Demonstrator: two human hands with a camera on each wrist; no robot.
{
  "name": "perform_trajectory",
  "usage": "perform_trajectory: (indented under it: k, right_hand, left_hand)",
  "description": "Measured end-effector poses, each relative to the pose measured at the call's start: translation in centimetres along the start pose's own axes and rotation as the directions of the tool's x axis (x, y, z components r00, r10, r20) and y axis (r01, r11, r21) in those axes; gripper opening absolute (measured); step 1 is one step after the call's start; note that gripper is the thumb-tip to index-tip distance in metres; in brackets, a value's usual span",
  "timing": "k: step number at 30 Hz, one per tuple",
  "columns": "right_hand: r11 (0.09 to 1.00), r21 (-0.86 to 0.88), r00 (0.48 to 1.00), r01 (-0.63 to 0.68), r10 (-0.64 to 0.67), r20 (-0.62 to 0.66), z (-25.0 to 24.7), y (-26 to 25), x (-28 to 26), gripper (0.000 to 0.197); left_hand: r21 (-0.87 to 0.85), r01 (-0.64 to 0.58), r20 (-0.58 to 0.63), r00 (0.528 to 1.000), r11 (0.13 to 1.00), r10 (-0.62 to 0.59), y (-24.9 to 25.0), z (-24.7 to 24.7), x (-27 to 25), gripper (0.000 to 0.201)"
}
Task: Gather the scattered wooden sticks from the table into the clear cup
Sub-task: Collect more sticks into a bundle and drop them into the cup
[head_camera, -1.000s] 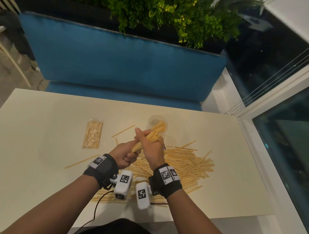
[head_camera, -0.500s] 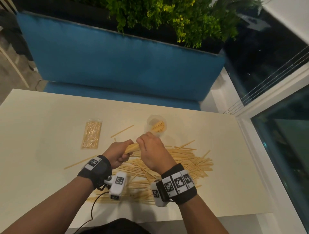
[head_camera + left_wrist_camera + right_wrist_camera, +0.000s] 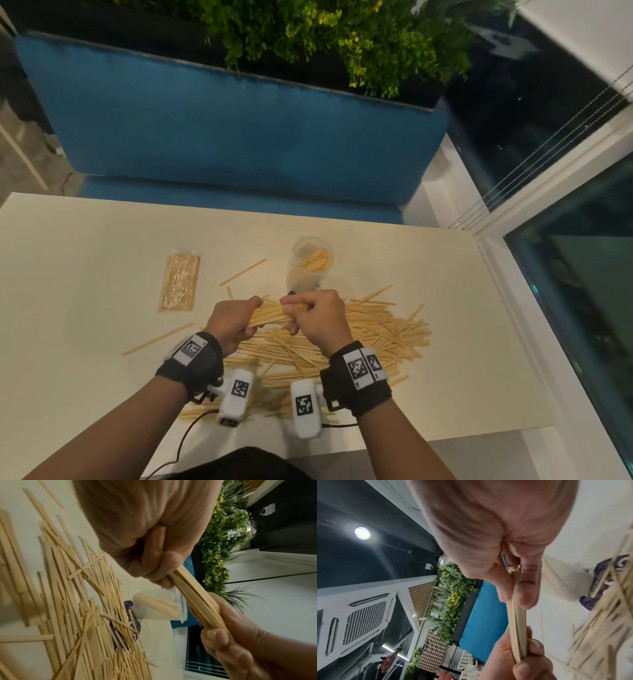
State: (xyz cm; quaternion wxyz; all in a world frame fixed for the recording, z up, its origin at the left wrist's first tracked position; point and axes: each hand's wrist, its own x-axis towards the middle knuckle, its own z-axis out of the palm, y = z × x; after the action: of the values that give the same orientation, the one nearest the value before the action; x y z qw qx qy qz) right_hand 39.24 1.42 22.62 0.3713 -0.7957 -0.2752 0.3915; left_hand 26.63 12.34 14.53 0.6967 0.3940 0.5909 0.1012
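head: looks down over table | wrists: close behind fingers | shared: stick bundle, cup

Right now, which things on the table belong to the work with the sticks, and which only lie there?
For the job:
- bundle of sticks, held by left hand and right hand
- pile of sticks
- clear cup, some sticks inside

Lying about:
- sealed packet
- purple wrapper under the pile
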Motion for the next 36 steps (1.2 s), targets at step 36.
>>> perform_trajectory:
  k: [36]
  right_hand:
    - [0.353, -0.891, 0.849, 0.285, -0.525, 0.063, -1.1, 3.2, 13.8, 0.032]
  left_hand:
    - [0.888, -0.418, 0.269, 0.809, 0.189, 0.523, -16.5, -10.7, 3.4, 0.014]
